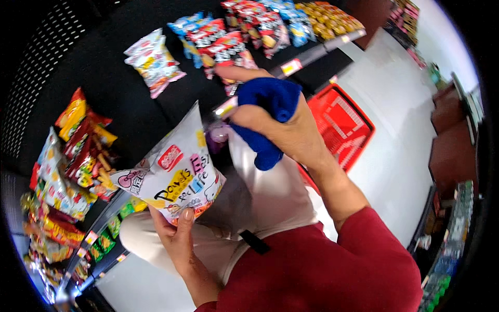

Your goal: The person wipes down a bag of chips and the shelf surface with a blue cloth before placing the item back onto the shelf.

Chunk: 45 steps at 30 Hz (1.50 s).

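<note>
My left hand (177, 234) grips the lower edge of a white printed snack bag (183, 167), thumb on its front, in front of a black shelf (128, 117). A bunched dark blue cloth (261, 117) is in my right hand (280, 121), between thumb and fingers and hanging below them. Just beyond that hand lie red and black snack bags (226, 46). Similar white bags (154, 62) lie on the shelf to their left.
At the left are more snack bags (82, 152) in a heap. Blue bags (294, 21) and golden packs (329, 19) lie at the top. A red plastic basket (343, 124) stands on the pale floor (397, 105) at the right. Price tags (291, 67) line the shelf edge.
</note>
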Motion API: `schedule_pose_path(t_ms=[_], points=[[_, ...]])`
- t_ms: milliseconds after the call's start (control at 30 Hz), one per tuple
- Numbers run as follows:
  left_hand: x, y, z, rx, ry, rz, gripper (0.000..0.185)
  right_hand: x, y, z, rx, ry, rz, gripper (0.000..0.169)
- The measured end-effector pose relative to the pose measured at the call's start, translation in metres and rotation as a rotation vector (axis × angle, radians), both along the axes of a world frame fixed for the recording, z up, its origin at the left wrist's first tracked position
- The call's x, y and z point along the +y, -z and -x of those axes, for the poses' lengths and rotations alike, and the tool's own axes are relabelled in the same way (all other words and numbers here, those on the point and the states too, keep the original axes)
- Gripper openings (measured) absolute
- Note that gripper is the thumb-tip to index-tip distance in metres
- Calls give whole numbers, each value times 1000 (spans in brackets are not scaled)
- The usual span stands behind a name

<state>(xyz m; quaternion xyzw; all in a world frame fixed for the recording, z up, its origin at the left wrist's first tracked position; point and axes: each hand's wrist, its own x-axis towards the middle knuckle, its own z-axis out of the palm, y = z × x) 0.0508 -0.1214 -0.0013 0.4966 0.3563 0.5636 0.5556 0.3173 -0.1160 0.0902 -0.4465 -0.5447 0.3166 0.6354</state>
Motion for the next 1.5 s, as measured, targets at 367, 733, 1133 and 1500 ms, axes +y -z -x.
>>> schedule_pose_path(t_ms=[367,733,1133,1500], points=[[2,-33,-128,102,561,-307,100,-72,-3,-90,-607,473,-64,22],[9,-7,-95,249,359,-192,76,-134,129,-188,-992,735,288,51],[26,14,-42,367,254,-109,71,-100,224,-198,-958,605,596,58],[146,11,-27,387,199,-198,59,-3,29,-96,31,304,161,35]])
